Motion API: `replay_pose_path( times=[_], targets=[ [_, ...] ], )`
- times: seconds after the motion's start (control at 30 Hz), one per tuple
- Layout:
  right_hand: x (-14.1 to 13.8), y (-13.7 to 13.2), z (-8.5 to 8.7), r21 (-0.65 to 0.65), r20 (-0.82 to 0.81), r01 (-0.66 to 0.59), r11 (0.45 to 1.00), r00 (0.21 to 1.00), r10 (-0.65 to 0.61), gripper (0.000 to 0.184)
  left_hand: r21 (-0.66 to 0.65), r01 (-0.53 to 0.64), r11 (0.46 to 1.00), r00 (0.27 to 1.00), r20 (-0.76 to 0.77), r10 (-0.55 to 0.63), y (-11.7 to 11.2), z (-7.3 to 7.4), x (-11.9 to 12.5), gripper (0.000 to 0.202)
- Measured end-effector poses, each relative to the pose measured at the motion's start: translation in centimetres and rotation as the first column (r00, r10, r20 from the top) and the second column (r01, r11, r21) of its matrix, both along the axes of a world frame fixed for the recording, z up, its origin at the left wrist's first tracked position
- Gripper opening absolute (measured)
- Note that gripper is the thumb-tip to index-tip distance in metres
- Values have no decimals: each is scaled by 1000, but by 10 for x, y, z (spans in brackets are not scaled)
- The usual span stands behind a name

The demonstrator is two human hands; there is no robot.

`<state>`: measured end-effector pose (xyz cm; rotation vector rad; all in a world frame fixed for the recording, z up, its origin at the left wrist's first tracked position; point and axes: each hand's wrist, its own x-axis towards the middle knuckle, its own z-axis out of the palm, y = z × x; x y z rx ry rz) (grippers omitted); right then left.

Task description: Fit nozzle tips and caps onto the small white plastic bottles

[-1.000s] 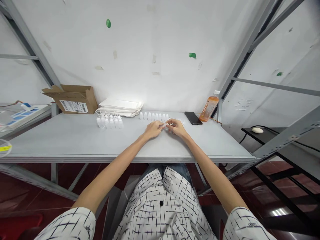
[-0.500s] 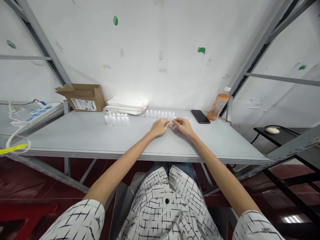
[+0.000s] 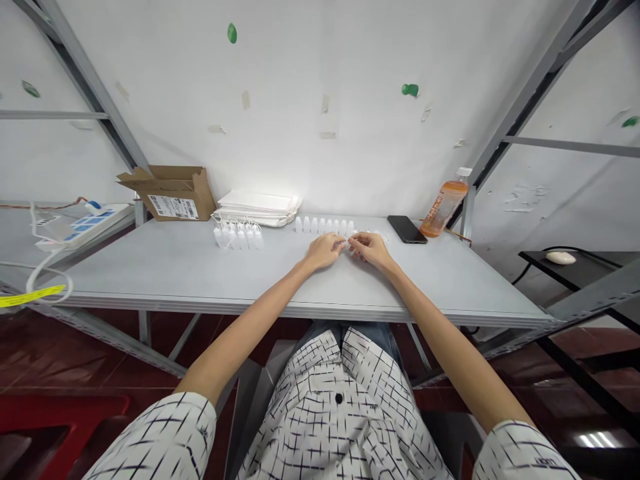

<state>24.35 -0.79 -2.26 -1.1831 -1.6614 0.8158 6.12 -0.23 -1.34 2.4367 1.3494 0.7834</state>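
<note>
My left hand (image 3: 324,251) and my right hand (image 3: 369,248) meet over the middle of the table, fingertips almost touching. Both are closed in a pinch. Something small and whitish shows between the fingertips, too small and too covered to name. Just behind my hands stands a row of small white plastic pieces (image 3: 323,225), shaped like little bottles or caps. A few tiny clear pieces lie behind my right hand, partly hidden by it. To the left, a cluster of small white plastic bottles (image 3: 239,237) with thin white loops on top stands upright.
Along the wall are an open cardboard box (image 3: 175,197), a stack of white sheets or envelopes (image 3: 257,208), a black phone (image 3: 407,229) and a bottle of orange drink (image 3: 445,203). A power strip (image 3: 95,223) lies at far left. Metal posts frame the grey table (image 3: 165,273).
The whole view has shifted slightly, with things on the table a little further right. My hands keep their pinch close together, with hardly any change.
</note>
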Motion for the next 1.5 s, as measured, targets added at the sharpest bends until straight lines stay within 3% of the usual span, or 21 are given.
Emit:
replay_pose_path(
  times=[0.3, 0.8, 1.03, 1.23, 1.4, 1.5],
  targets=[
    [0, 0, 2, -6, -82, -30, 1000, 996, 30, 34, -8, 10, 1000, 999, 44, -10, 2, -1, -1, 33],
    [2, 0, 4, 11, -135, -56, 998, 989, 57, 38, -145, 89, 985, 943, 330, -36, 12, -8, -2, 36],
    [1, -1, 5, 25, -163, -35, 999, 986, 39, 37, -144, 30, 989, 942, 336, 20, 11, -3, -3, 37],
    [4, -2, 9, 111, -126, 172, 979, 979, -158, 31, -81, -53, 995, 919, 386, 80, 10, 1, -6, 35],
    [13, -1, 11, 231, -60, 452, 861, 890, -451, 31, -38, -129, 991, 883, 450, 132, 15, 3, -12, 36],
    [15, -2, 10, 344, 78, 515, 785, 818, -570, 31, 10, -171, 985, 877, 458, 148, 16, 4, -14, 36]
  ],
)
